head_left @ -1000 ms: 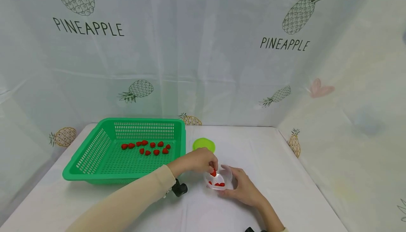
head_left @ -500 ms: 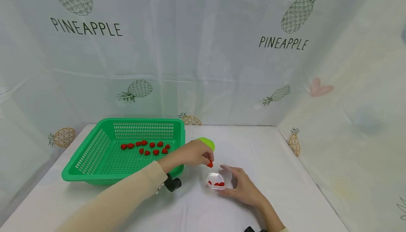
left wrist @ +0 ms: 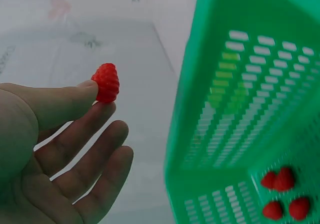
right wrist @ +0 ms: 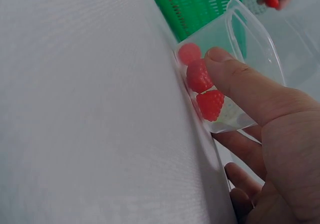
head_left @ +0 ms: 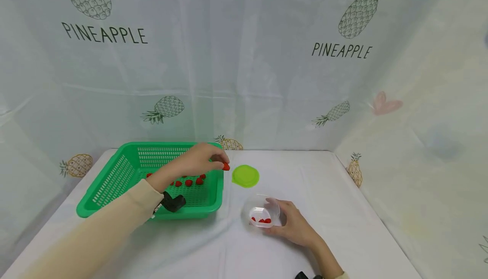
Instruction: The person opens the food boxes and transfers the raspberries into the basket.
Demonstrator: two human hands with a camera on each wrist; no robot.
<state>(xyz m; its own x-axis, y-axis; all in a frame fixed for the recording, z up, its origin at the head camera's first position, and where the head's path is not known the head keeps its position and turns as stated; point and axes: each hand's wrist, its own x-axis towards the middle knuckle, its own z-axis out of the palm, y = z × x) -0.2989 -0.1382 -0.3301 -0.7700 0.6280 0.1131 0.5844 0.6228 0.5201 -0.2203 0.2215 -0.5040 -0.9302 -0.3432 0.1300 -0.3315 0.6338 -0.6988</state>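
Observation:
My left hand (head_left: 198,160) pinches a red raspberry (left wrist: 107,82) between thumb and index finger, the other fingers loosely spread. In the head view it is at the right rim of the green plastic basket (head_left: 214,200); the wrist and forearm overlap the basket and hide some raspberries. My right hand (head_left: 292,226) grips a small clear plastic container (head_left: 249,207) on the white table, thumb on one side and fingers round the other. Several raspberries (right wrist: 210,105) lie at its bottom. More raspberries (head_left: 188,182) are spread over the basket's floor.
A bright green round lid (head_left: 245,176) lies on the table behind the container, right of the basket. The white table (head_left: 312,186) ends at a hanging sheet (head_left: 259,114) printed with pineapples.
My left hand has moved up and left, away from the container to the basket's right rim, still pinching the raspberry. The green lid is now uncovered. My right hand stays on the container.

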